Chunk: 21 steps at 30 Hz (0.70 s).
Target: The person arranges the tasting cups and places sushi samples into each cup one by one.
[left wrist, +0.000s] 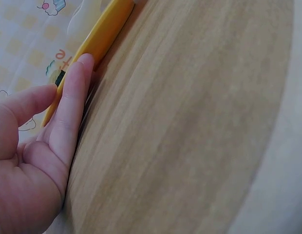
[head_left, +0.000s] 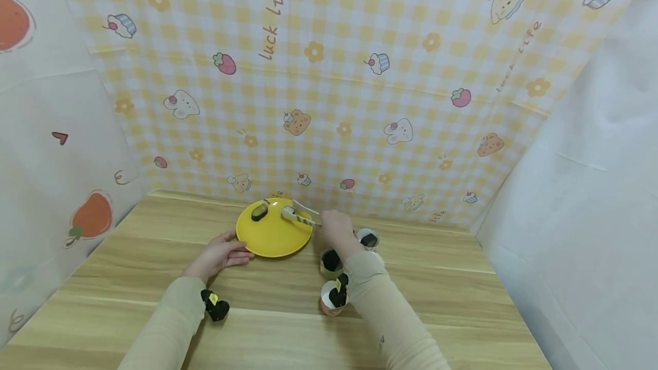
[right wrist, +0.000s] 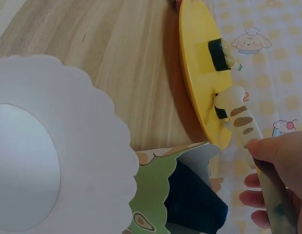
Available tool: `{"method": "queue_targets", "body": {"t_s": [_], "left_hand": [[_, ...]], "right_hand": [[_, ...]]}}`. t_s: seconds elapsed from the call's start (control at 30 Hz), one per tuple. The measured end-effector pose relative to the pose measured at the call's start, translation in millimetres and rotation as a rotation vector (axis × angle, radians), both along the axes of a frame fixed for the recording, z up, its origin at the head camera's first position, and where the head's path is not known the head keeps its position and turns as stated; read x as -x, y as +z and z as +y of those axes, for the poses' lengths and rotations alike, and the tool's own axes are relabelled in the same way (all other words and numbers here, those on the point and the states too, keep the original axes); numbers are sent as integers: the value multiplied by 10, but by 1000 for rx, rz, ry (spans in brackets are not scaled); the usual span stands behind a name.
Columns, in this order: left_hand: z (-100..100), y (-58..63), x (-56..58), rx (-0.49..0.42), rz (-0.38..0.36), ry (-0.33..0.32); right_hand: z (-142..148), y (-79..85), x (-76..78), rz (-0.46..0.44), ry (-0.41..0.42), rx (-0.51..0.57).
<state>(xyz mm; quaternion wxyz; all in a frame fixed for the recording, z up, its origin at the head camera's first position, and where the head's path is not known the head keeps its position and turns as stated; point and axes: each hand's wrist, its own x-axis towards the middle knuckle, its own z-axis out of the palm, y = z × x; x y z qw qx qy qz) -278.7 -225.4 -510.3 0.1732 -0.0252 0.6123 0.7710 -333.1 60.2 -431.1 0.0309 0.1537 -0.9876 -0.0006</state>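
My left hand [head_left: 224,253] holds the near-left rim of a yellow plate [head_left: 275,238]; in the left wrist view the thumb lies on one side of the rim and straight fingers on the other. My right hand [head_left: 336,229] grips a pair of tongs [right wrist: 242,117] with white, brown-striped, paw-shaped tips. The tongs' tips are over the plate's right part, at a dark-wrapped sushi piece [right wrist: 221,112] that they partly hide. Another sushi piece [head_left: 260,212], with a dark band and a pale top, sits on the far-left part of the plate.
Several paper cups stand right of the plate, partly behind my right arm. A green avocado-print cup [right wrist: 151,195] and a cup farther back [head_left: 368,238] hold dark pieces. A scalloped white rim [right wrist: 92,146] fills the right wrist view's left. A checked cloth [head_left: 329,101] hangs behind the wooden table [head_left: 277,336].
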Motion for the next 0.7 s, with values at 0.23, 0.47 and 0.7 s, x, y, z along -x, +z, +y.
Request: {"method": "queue_targets", "body": {"t_s": [0.23,0.47,0.7], "left_hand": [[6,14,-7,15,-5,-2],[6,13,-10,4,-5,2],[8,16,-12,-15,-8,12]], "right_hand": [[-14,-9,-4,-23,-6,5],[-32,6,-37,-14,15,9],[-33,-1,-41,-10,55,7]]}}
